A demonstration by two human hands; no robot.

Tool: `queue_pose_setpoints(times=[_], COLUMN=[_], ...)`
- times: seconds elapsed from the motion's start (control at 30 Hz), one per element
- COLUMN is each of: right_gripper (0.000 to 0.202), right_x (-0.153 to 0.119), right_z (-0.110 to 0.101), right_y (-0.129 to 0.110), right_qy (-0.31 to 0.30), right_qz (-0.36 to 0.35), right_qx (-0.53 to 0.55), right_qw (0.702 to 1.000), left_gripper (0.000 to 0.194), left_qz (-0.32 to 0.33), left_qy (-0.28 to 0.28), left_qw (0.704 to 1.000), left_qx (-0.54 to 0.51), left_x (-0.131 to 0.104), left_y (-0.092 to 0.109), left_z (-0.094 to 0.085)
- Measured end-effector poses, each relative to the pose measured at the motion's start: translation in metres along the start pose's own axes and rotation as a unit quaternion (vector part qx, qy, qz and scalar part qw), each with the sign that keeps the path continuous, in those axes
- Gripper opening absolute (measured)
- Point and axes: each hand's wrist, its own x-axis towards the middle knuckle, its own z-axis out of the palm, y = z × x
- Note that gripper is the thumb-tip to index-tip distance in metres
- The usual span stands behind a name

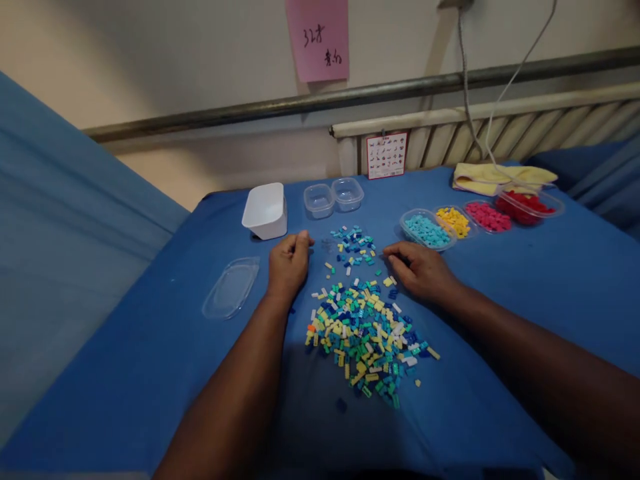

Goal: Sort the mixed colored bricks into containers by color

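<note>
My left hand [290,263] is closed, with its thumb pressed against the curled forefinger, just left of a small group of toy bricks [356,245]. Opposite it, my right hand [419,270] has its fingers bent and the thumb close to the forefinger. Anything pinched in either hand is too small or hidden to name. Between my forearms spreads a larger pile of toy bricks [367,330], mixed yellow, blue, green, teal and white. Faint transparent edges show beside the small group; I cannot tell what they belong to.
A white bin [265,210] and two clear tubs [320,203] stand at the back. Clear containers of light-blue [427,230], yellow [454,221], pink [489,217] and red pieces [523,205] line the right. A clear lid [231,288] lies left; a yellow cloth [500,177] lies back right.
</note>
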Motion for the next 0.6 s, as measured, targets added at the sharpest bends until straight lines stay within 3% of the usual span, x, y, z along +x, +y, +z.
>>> queue_pose_setpoints(times=[0.1,0.23,0.6], right_gripper=[0.031,0.034,0.020], right_x=[0.019,0.044,0.050], right_z=[0.008,0.019,0.012], right_y=[-0.003,-0.010,-0.016], right_qy=[-0.012,-0.047,-0.102], right_qz=[0.057,0.093,0.050], right_qx=[-0.063,-0.176,-0.204], right_qw=[0.996,0.979,0.972], left_gripper=[0.052,0.052,0.051], left_qz=[-0.051,-0.060,-0.077], left_qy=[0.022,0.014,0.012], left_qw=[0.995,0.990,0.988], left_qx=[-0.084,-0.123,-0.130], left_x=[0.003,0.003,0.001], left_y=[-0.004,-0.002,0.002], left_z=[-0.001,-0.002,0.003])
